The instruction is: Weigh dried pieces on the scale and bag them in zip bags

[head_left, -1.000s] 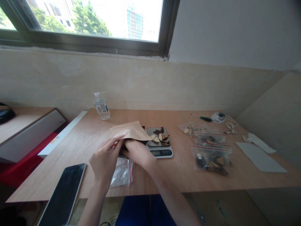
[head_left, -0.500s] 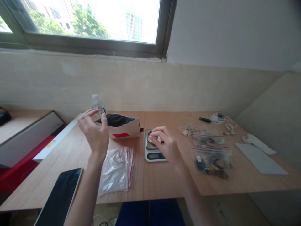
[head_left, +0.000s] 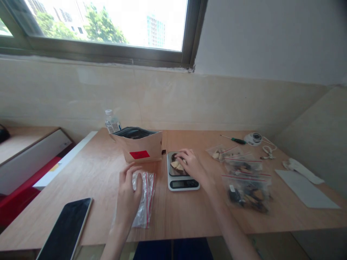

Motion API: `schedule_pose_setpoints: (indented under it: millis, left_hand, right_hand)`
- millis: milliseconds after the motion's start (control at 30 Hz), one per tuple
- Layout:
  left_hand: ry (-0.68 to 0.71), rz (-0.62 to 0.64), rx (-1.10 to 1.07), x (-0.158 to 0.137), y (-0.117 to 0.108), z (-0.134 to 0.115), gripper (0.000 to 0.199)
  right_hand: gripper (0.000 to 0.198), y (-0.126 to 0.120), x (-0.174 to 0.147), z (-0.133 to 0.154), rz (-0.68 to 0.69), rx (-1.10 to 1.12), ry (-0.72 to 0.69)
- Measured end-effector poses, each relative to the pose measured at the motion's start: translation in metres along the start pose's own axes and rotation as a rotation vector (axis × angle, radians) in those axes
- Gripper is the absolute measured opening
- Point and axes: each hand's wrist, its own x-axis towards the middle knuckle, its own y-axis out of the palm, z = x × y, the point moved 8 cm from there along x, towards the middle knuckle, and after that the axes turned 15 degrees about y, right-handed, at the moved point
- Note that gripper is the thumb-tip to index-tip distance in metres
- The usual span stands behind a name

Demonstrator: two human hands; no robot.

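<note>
My right hand (head_left: 190, 164) is over the small kitchen scale (head_left: 183, 183), its bent fingers closed around some pale, dark-edged pieces on the steel plate. These look like dried mushroom slices (head_left: 177, 166); the fingers partly cover them. My left hand (head_left: 130, 186) hovers low over clear zip bags (head_left: 143, 213) with red seal lines, fingers curved and apart, nothing visible in it. Behind it stands an open brown paper pouch (head_left: 142, 146) with a red label and a dark lining. The scale's display is too dim to read.
At the right lie filled zip bags (head_left: 248, 196), a green-handled screwdriver (head_left: 238, 141), a white dome camera (head_left: 253, 138) with its cable, and a white sheet (head_left: 306, 189). A phone (head_left: 66, 227) rests at the left front edge. A plastic bottle (head_left: 111, 122) stands behind the pouch.
My left hand has come down and right from beside the pouch's mouth to above the zip bags. My right hand has lowered onto the slices on the scale. The view has shifted slightly.
</note>
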Motion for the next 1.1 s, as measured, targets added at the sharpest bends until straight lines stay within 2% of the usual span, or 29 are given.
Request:
schedule_pose_setpoints:
  millis: [100,200,300,400,567,700,800,900,967,1033,1100]
  left_hand:
    - [-0.120,0.151,-0.040,-0.040,0.020,0.028,0.025]
    - [-0.149,0.189,0.003,-0.072,0.033,0.046,0.029]
    - [-0.166,0.174,0.024,-0.086,0.041,0.055,0.036]
    - [-0.193,0.166,0.017,-0.086,0.043,0.058,0.041]
    - [-0.211,0.190,-0.026,-0.082,0.043,0.058,0.039]
    - [-0.199,0.210,-0.036,-0.078,0.045,0.055,0.032]
    - [-0.202,0.216,-0.038,-0.075,0.046,0.055,0.029]
    - [-0.215,0.206,-0.017,-0.071,0.039,0.051,0.026]
    - [-0.234,0.159,-0.004,-0.070,0.028,0.041,0.026]
    - [-0.247,0.120,-0.046,-0.069,0.019,0.026,0.026]
    - [-0.220,0.132,-0.176,-0.069,0.018,0.004,0.026]
  right_hand:
    - [0.021,-0.016,-0.043,-0.007,-0.159,0.253,0.128]
    - [0.018,-0.009,-0.097,-0.014,-0.251,0.394,0.281]
    - [0.017,0.010,-0.139,-0.009,-0.222,0.423,0.321]
    - [0.017,0.025,-0.160,0.002,-0.147,0.453,0.326]
    - [0.018,0.037,-0.168,0.033,-0.121,0.485,0.263]
    - [0.020,0.052,-0.169,0.063,-0.020,0.510,0.175]
    - [0.019,0.062,-0.170,0.076,0.061,0.539,0.158]
    - [0.020,0.067,-0.169,0.076,0.109,0.572,0.215]
    - [0.021,0.067,-0.165,0.070,0.102,0.627,0.306]
    - [0.021,0.066,-0.159,0.062,0.085,0.692,0.421]
    - [0.026,0.067,-0.152,0.057,0.095,0.759,0.524]
